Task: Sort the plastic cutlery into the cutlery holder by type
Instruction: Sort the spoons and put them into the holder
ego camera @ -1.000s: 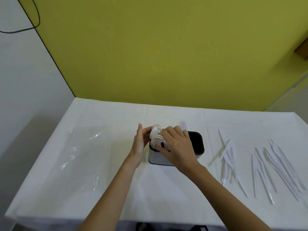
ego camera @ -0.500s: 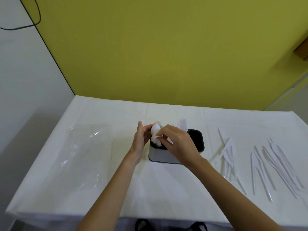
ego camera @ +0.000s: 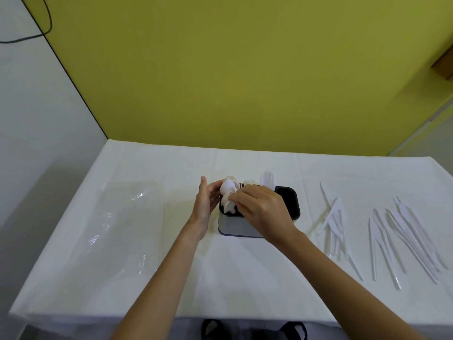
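Note:
A grey cutlery holder (ego camera: 235, 225) with a black rim stands at the middle of the white table. White plastic spoons (ego camera: 228, 190) stick up from its left compartment, and flat white pieces (ego camera: 267, 179) rise from a back compartment. My left hand (ego camera: 204, 203) touches the spoon bowls from the left with nearly straight fingers. Over the holder's top, my right hand (ego camera: 261, 208) has its fingertips curled on the spoons. More white knives (ego camera: 334, 224) and further loose pieces (ego camera: 407, 231) lie spread on the table to the right.
A clear plastic bag (ego camera: 122, 229) lies flat on the table's left half. The white tablecloth (ego camera: 220, 278) reaches a yellow wall at the back and a white wall on the left. The right compartment (ego camera: 286, 196) of the holder looks dark inside.
My right hand has shifted a little up and back over the holder, and the spoons stand more upright between both hands. The left hand stays at the spoons' left side.

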`<state>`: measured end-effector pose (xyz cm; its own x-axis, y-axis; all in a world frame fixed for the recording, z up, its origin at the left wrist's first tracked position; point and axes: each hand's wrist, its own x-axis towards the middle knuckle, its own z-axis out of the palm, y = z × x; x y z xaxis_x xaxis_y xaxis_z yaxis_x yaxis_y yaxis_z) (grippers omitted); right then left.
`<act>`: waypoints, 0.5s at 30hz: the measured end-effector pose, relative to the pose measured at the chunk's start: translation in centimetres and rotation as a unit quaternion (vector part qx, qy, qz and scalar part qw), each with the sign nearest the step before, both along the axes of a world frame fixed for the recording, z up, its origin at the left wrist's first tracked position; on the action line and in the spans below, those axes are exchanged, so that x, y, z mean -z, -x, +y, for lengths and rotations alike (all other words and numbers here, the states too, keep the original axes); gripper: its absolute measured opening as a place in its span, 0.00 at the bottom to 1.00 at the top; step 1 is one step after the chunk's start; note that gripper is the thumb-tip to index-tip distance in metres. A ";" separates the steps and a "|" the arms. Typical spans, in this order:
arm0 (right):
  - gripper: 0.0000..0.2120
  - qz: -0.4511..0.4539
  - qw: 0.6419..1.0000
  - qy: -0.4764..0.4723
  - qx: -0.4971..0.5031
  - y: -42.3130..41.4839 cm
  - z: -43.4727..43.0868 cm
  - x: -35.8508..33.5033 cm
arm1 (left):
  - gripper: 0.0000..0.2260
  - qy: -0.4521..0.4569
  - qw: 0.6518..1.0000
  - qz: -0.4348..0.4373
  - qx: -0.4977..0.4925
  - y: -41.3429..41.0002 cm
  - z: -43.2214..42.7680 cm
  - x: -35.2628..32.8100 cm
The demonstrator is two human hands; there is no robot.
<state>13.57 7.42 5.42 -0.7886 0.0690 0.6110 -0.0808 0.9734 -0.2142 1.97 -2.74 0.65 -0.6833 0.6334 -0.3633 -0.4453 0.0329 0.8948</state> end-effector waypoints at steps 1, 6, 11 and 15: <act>0.09 0.006 1.000 -0.002 -0.006 0.0 0.1 0.2 | 0.30 -0.001 1.000 -0.004 -0.003 0.0 0.0 0.0; 0.09 0.012 0.999 -0.038 -0.007 -0.4 0.1 0.7 | 0.30 -0.010 1.000 -0.008 -0.008 -0.5 0.0 -0.3; 0.10 0.007 0.998 -0.056 0.017 -1.2 -0.3 1.6 | 0.29 -0.019 1.000 -0.003 -0.021 -1.0 -0.1 -0.5; 0.14 -0.010 0.999 -0.032 0.011 -1.7 -0.4 1.6 | 0.30 -0.021 1.000 0.003 -0.022 -0.8 -0.2 -0.9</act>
